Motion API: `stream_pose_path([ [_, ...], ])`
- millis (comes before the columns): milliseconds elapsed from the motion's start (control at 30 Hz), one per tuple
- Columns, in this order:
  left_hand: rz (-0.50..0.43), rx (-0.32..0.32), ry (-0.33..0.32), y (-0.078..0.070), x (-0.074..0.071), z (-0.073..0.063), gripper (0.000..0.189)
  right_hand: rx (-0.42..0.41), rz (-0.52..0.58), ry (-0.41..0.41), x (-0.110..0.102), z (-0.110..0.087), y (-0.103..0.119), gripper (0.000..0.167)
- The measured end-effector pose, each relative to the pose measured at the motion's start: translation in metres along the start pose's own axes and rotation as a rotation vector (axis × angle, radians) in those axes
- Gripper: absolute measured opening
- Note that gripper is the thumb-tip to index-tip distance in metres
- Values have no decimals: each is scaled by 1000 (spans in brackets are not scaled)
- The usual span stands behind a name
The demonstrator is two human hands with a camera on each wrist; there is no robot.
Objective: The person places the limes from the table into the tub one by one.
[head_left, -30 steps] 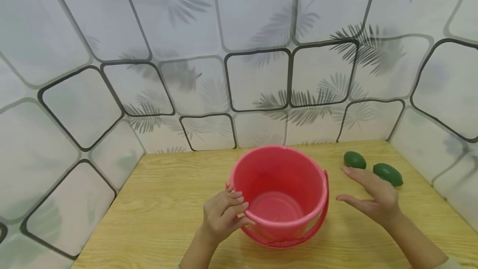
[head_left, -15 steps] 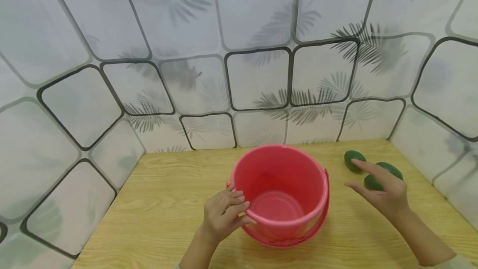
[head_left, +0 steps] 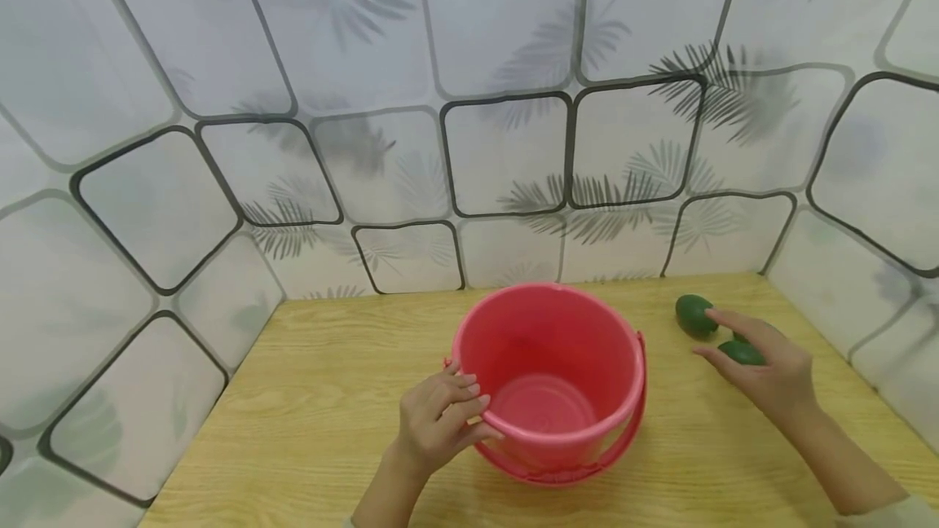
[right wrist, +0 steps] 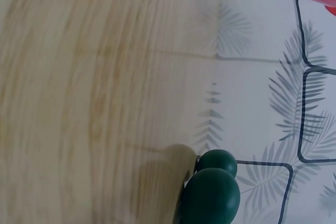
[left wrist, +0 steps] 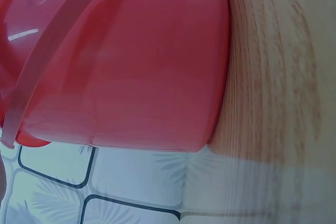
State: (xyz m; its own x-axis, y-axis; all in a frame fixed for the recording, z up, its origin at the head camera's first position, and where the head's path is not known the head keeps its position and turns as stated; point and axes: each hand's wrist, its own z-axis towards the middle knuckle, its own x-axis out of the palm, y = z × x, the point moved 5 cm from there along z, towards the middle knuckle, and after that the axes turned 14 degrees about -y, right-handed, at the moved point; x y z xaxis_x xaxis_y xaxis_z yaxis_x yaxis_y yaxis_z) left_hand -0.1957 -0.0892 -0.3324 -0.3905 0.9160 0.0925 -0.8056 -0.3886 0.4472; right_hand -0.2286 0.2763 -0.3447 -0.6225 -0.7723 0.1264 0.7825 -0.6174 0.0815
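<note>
Left hand grips the bucket, fingers over its rim; right hand, empty, thumb and forefinger parted, nears green fruits, tabletop between it and bucket.

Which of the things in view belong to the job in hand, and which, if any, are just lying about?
Probably in the job:
pink round plastic bucket, held at the rim by the left grip;
dark green oval object near the right grip;
second dark green oval object, partly hidden by that grip.

Only surroundings:
yellowish wood-grain table;
white leaf-patterned wall covering.
</note>
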Motion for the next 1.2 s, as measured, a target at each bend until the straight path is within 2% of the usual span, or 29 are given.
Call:
stream_pose_path([
  [167, -2, -10, 3, 0, 0, -1, 41, 51, -49, 38, -8, -6, -13, 59],
  [533, 1, -22, 6, 1, 0, -1, 41, 184, -192, 115, -23, -34, -51, 66],
  [800, -5, -17, 6, 1, 0, -1, 41, 191, -291, 147, -29, -46, -66, 75],
  [867, -7, -18, 8, 1, 0, -1, 41, 198, -321, 183, -30, -48, -68, 77],
  [933, -8, -12, 8, 1, 0, 0, 41, 222, -348, 229, -31, -49, -72, 71],
  [1067, -9, -7, 9, 1, 0, 1, 41, 409, -401, 372, -35, -55, -82, 52],
  [1133, -11, -5, 9, 1, 0, 3, 41, 535, -420, 446, -37, -60, -88, 48],
  [1200, -13, -4, 9, 1, 0, 4, 41, 626, -432, 510, -39, -64, -92, 46],
])
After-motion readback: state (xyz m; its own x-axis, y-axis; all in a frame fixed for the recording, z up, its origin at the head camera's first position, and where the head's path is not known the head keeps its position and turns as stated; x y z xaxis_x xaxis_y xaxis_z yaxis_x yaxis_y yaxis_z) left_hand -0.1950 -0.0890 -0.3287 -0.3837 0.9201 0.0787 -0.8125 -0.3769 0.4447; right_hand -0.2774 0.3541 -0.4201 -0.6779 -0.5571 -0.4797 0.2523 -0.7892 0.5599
